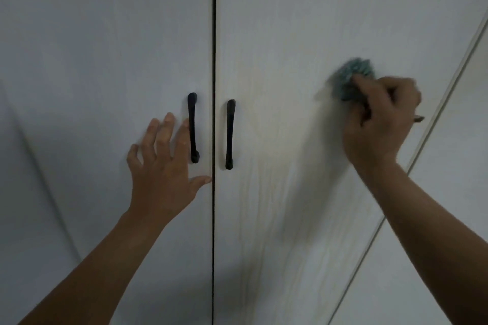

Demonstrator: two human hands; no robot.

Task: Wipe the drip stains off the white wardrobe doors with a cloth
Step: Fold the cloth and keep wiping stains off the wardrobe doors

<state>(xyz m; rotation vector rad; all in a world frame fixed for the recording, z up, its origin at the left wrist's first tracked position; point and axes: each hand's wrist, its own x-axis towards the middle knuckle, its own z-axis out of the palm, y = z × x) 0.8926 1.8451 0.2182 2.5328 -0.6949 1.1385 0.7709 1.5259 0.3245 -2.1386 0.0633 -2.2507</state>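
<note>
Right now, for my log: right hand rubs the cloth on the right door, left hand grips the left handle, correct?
No: the head view shows the left hand flat on the left door beside the handle, not gripping it. The rest holds.

we seem to be in a home, likely a bedroom: two tall white wardrobe doors [105, 34] with faint wood grain fill the view, each with a slim black handle [192, 128] beside the centre gap.

The light is dim and grey, soft shadows lie across the doors [105, 34] at lower centre and left, and my right hand [380, 119] and cloth [352, 79] are smeared with blur.
</note>
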